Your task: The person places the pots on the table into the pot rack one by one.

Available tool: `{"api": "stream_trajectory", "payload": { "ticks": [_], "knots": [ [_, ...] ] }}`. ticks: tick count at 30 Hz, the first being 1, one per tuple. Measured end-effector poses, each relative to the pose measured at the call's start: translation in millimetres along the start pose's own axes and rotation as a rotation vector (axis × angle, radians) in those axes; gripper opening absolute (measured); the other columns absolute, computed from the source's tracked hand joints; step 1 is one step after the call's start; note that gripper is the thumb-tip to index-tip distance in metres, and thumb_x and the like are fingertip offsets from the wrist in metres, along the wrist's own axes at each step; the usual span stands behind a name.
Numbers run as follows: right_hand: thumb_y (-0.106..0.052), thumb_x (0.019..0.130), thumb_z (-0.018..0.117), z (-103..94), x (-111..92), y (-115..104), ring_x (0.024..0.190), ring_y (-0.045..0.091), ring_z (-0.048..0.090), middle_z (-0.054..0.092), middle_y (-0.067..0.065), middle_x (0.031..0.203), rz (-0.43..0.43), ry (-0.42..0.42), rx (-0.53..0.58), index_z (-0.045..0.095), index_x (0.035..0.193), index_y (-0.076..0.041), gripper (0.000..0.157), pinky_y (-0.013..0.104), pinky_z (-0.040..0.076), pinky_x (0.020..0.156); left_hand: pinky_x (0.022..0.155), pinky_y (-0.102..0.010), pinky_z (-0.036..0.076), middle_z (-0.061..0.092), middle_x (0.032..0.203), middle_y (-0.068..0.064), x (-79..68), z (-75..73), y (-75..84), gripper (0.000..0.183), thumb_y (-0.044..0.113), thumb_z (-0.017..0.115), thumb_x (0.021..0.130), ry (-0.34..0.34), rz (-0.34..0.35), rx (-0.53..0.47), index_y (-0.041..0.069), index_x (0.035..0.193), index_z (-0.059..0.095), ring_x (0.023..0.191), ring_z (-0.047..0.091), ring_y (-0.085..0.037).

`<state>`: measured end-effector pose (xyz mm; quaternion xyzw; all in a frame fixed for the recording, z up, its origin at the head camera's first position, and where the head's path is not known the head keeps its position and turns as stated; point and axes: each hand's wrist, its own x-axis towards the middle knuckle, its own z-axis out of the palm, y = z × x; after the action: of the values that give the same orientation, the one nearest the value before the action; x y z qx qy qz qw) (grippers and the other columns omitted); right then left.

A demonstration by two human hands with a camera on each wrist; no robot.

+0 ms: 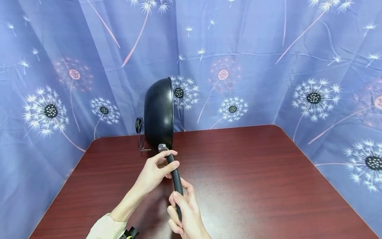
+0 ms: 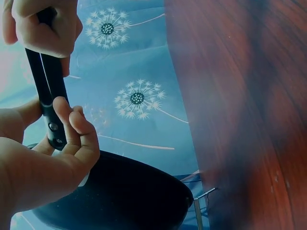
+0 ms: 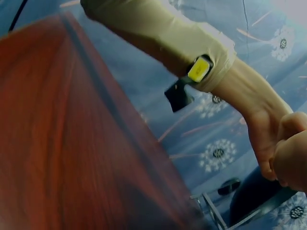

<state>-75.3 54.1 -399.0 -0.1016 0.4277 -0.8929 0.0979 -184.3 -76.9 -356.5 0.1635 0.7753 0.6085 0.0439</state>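
Note:
A black wok (image 1: 158, 113) is tilted up on its side near the back of the table, its dark outer wall facing left. My left hand (image 1: 153, 172) pinches its black handle (image 1: 178, 182) close to the metal bracket (image 1: 162, 147). Lower down, the fingers of my right hand (image 1: 189, 212) curl round the handle's end. The left wrist view shows both hands on the handle above the wok (image 2: 129, 196). In the right wrist view, my right hand (image 3: 292, 158) partly covers the left hand (image 3: 264, 129). The wok's inside is hidden.
A thin metal wire stand (image 1: 141, 142) with a black round piece (image 1: 138, 125) stands just left of the wok. The reddish-brown wooden table (image 1: 253, 176) extends to the right. A blue dandelion-print curtain (image 1: 253, 66) hangs along its back and sides.

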Motion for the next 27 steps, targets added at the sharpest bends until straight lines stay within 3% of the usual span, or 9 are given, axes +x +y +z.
{"api": "stream_trajectory", "payload": {
  "ticks": [14, 19, 27],
  "knots": [
    [-0.025, 0.105, 0.048, 17.2, -19, -9, 0.042, -0.001, 0.032, 0.042, -0.007, 0.08, 0.068, 0.068, 0.149, 0.026, 0.136, -0.024, 0.038, 0.015, 0.022, 0.038, 0.062, -0.032, 0.055, 0.066, 0.081, -0.006, -18.2, -1.4, 11.0, 0.035, 0.027, 0.074, 0.09, -0.031, -0.005, -0.01, 0.023, 0.125, 0.064, 0.059, 0.06, -0.017],
    [-0.026, 0.104, 0.049, 18.2, -16, -9, 0.043, -0.001, 0.03, 0.042, -0.006, 0.082, 0.046, 0.072, 0.115, 0.023, 0.139, -0.022, 0.044, 0.014, 0.023, 0.038, 0.064, -0.033, 0.056, 0.066, 0.083, -0.007, -13.2, -5.6, 10.8, 0.034, 0.027, 0.071, 0.092, -0.077, -0.003, -0.009, 0.023, 0.125, 0.063, 0.062, 0.061, -0.017],
    [-0.033, 0.104, 0.05, 26.3, -4, -17, 0.045, 0.0, 0.029, 0.045, -0.005, 0.088, 0.059, 0.103, 0.062, 0.021, 0.141, -0.02, 0.049, 0.014, 0.028, 0.038, 0.065, -0.032, 0.055, 0.063, 0.077, -0.007, -1.1, -14.2, 11.0, 0.036, 0.031, 0.069, 0.094, -0.087, 0.012, 0.062, 0.021, 0.127, 0.062, 0.063, 0.062, -0.02]
  ]
}}
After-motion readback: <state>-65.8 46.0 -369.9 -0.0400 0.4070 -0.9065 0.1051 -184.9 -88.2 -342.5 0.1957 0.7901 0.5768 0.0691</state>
